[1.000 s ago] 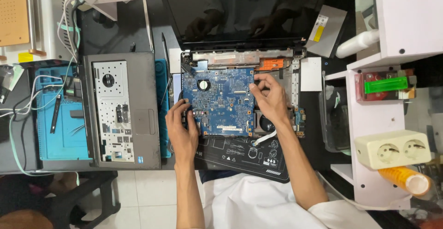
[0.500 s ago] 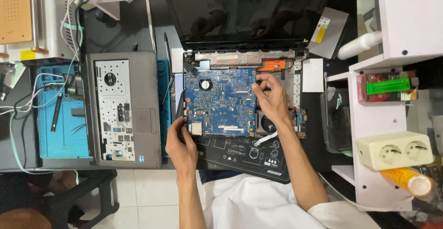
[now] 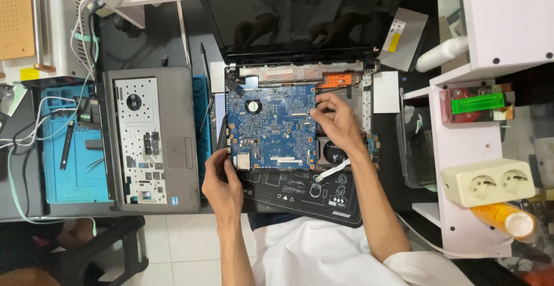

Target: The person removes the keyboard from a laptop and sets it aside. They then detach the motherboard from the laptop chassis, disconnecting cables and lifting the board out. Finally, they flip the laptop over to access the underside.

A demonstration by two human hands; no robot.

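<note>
I observe a dark work surface [image 3: 147,44] crowded with electronics, with pale floor tiles [image 3: 179,251] below its near edge. At centre sits an opened black laptop base [image 3: 300,191] with its dark screen [image 3: 300,15] raised behind it, and a blue rectangular circuit board [image 3: 271,127] lies in the base. To the left lies a detached grey laptop palmrest cover [image 3: 153,142], underside up, partly over a blue repair mat [image 3: 72,147] with white cables [image 3: 34,136] trailing across it. On the right stands a white shelf unit [image 3: 496,26] carrying a cream double wall socket [image 3: 490,183] and an orange cylindrical container [image 3: 502,219]. My left hand [image 3: 222,185] sits at the board's near left corner, fingers curled around that edge, gripping it. My right hand [image 3: 337,124] rests at the board's right edge, fingertips pinched narrowly on it near the black round fan [image 3: 332,150]. Both forearms extend up from the bottom of the view, over a white garment [image 3: 323,257].
</note>
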